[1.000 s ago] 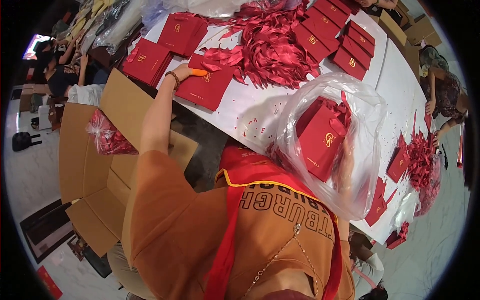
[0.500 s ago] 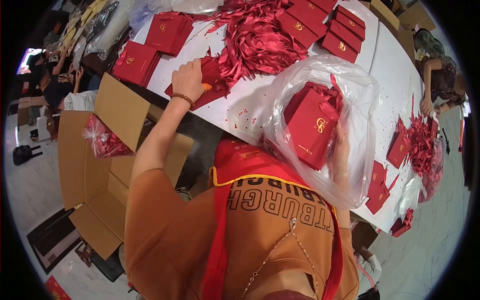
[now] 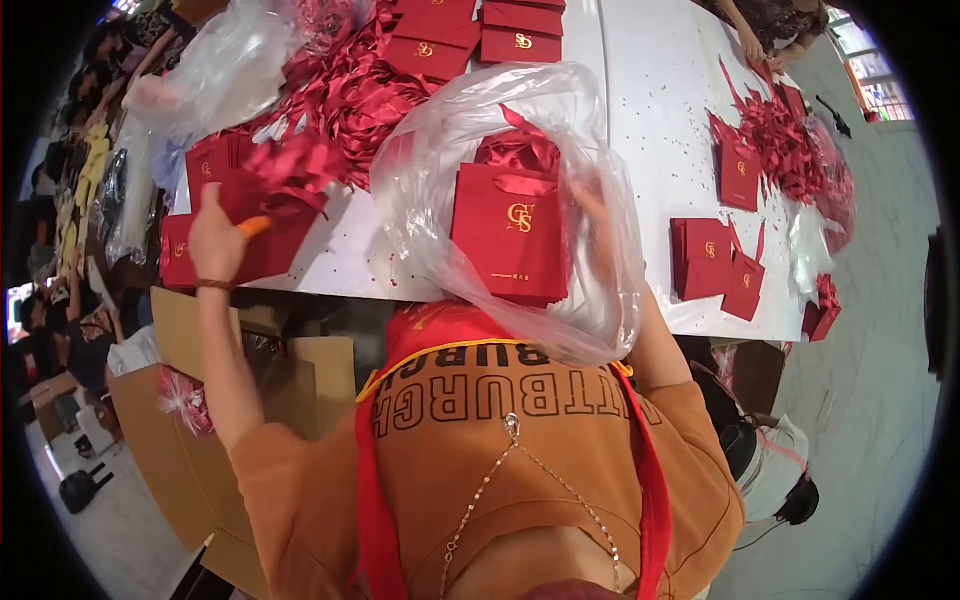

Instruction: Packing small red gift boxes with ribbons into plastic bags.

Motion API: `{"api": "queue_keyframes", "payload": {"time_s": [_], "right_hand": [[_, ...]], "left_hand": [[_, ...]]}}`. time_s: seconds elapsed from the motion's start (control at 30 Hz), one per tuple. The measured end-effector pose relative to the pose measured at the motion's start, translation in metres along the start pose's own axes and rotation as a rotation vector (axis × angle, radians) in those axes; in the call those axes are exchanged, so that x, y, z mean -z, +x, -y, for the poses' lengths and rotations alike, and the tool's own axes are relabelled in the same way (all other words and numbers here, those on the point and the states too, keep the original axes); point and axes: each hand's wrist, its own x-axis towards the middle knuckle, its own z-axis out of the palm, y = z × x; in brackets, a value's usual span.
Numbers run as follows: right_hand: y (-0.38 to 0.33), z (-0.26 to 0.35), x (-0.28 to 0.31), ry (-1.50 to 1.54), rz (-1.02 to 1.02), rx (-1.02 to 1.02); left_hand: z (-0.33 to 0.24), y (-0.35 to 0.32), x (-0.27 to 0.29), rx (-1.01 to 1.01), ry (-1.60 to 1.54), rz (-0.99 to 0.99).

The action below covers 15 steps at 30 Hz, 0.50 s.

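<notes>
Here, the left hand (image 3: 218,238) is closed on a dark red gift bag (image 3: 275,245), with the thumb pressed flat on its side and an orange finger cover (image 3: 255,226) on one finger. That gift bag is at the left end of the white table (image 3: 660,140), near the front edge, and its shiny ribbons (image 3: 300,172) look blurry. A brown bead bracelet (image 3: 214,284) goes around the left wrist. The right hand (image 3: 595,212) is seen at the right side of a big clear plastic bag (image 3: 412,165), with its fingers stretched out, but I cannot tell if they pinch the plastic. A neat stack of red gift bags (image 3: 510,240) with gold letters sits inside the plastic bag, just beside the right hand. Between the two hands and farther back is a big messy heap of red ribbons (image 3: 350,115). More red bags (image 3: 520,42) lie past the plastic bag, and a small bunch of them (image 3: 700,258) is off to the right. An open cardboard box (image 3: 175,455) is below the table's left end, under the left arm.
</notes>
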Motion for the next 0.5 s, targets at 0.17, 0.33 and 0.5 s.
{"api": "queue_keyframes", "payload": {"time_s": [0.17, 0.33, 0.5], "right_hand": [[0.024, 0.025, 0.030, 0.070, -0.224, 0.200], [0.044, 0.182, 0.004, 0.065, 0.307, 1.128], [0.006, 0.262, -0.076, -0.407, 0.878, 0.381]], "left_hand": [[-0.031, 0.021, 0.087, -0.193, -0.561, -0.039], [-0.123, 0.045, 0.153, -0.851, -0.310, 0.110], [-0.219, 0.057, 0.173, -1.319, 0.100, 0.138]]}}
